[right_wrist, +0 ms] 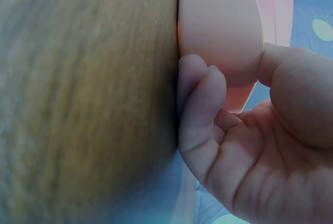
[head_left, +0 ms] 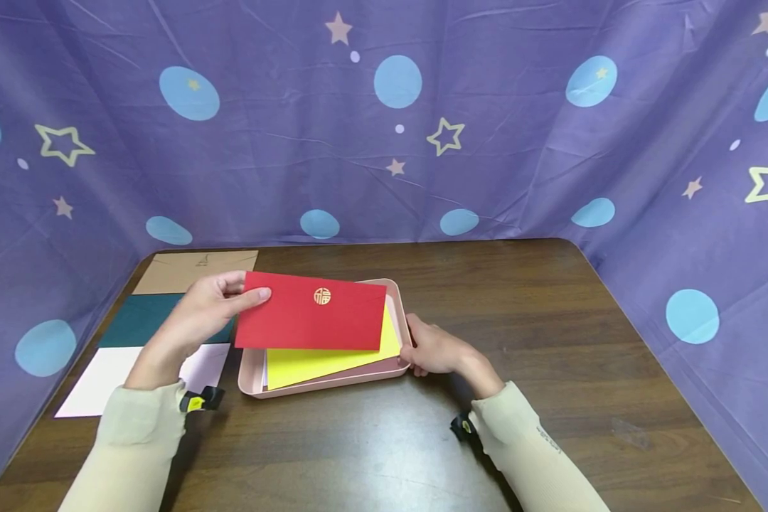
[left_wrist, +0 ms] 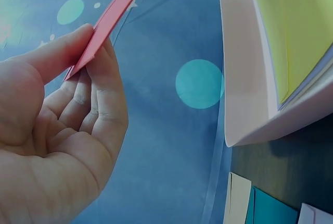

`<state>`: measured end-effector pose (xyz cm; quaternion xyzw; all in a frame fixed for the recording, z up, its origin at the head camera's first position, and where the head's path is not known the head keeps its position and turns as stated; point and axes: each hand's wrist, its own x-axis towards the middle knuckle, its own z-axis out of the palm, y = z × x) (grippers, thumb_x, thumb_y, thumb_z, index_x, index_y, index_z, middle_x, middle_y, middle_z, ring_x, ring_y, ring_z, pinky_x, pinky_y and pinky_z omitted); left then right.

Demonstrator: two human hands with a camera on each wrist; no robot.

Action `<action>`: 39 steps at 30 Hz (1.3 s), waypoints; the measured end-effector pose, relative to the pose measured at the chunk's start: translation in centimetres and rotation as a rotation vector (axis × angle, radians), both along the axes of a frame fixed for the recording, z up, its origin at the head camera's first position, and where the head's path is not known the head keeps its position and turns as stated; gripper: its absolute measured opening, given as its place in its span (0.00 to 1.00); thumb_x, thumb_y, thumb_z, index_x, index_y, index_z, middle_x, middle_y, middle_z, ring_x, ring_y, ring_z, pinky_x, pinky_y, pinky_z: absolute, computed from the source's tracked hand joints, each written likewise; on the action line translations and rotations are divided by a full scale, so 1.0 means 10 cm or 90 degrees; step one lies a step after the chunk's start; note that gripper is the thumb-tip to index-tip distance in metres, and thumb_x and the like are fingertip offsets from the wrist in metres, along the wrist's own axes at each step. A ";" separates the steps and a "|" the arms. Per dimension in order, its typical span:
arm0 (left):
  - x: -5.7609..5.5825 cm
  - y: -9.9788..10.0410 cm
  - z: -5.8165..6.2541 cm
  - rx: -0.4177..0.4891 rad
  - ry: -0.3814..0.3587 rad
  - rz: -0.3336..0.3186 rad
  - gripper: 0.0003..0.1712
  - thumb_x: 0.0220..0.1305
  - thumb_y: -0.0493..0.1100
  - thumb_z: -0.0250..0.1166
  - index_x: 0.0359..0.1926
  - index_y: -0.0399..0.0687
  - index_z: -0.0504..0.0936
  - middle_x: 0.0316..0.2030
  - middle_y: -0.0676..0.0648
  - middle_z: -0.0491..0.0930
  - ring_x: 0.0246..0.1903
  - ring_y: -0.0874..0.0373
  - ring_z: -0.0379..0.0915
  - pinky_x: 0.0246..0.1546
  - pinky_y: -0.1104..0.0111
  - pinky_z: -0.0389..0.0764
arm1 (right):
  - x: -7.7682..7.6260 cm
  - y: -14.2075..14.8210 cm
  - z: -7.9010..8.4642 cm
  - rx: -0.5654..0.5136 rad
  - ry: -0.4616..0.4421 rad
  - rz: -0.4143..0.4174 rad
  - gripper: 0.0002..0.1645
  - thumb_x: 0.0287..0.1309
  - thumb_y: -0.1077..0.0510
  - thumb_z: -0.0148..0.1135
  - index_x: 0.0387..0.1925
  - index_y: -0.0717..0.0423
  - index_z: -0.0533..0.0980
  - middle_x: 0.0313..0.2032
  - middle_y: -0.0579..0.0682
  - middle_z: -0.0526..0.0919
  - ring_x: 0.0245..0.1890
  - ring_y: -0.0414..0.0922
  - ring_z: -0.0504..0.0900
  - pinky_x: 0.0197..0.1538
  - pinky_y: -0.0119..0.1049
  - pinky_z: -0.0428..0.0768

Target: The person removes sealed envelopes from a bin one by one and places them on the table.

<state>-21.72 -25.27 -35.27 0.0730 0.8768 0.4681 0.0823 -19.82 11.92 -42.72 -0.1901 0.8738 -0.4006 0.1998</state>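
My left hand pinches a red envelope with a gold emblem by its left end, thumb on the front face. The envelope is raised over a pink tray and overlaps much of it in the head view. A yellow envelope lies slanted in the tray, with white paper edges under it, as the left wrist view shows. At the tray's right end my right hand grips the wall, thumb at the rim and curled fingers against the outside.
Left of the tray a kraft-brown envelope, a dark teal envelope and a white envelope lie in a column along the left side of the wooden table. A purple curtain with stars hangs behind and at both sides.
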 end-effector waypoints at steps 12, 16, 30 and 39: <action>0.06 -0.22 0.11 -0.017 0.033 0.036 0.28 0.61 0.61 0.63 0.54 0.49 0.77 0.41 0.47 0.82 0.43 0.55 0.75 0.45 0.60 0.72 | -0.02 -0.02 -0.02 0.005 -0.005 -0.002 0.21 0.57 0.64 0.56 0.51 0.63 0.61 0.24 0.51 0.79 0.18 0.46 0.79 0.24 0.38 0.79; 0.10 -0.38 0.14 -0.015 0.047 0.056 0.26 0.62 0.60 0.63 0.54 0.49 0.78 0.38 0.48 0.83 0.41 0.56 0.77 0.40 0.65 0.75 | -0.02 -0.04 -0.04 -0.010 -0.001 0.007 0.23 0.56 0.65 0.56 0.52 0.64 0.60 0.25 0.50 0.79 0.18 0.46 0.78 0.23 0.39 0.79; 0.39 -1.16 0.16 -0.032 0.001 0.058 0.22 0.67 0.50 0.61 0.56 0.42 0.75 0.39 0.48 0.83 0.39 0.59 0.77 0.37 0.69 0.75 | -0.04 -0.03 -0.06 -0.002 0.006 0.009 0.21 0.57 0.64 0.55 0.51 0.62 0.61 0.24 0.49 0.80 0.17 0.45 0.78 0.23 0.39 0.79; 0.54 -1.72 0.10 -0.141 -0.095 0.044 0.29 0.69 0.57 0.57 0.58 0.39 0.66 0.37 0.43 0.83 0.35 0.50 0.79 0.34 0.64 0.75 | -0.05 -0.01 -0.03 0.004 0.004 0.010 0.20 0.57 0.64 0.54 0.50 0.61 0.60 0.24 0.50 0.80 0.18 0.45 0.79 0.24 0.39 0.79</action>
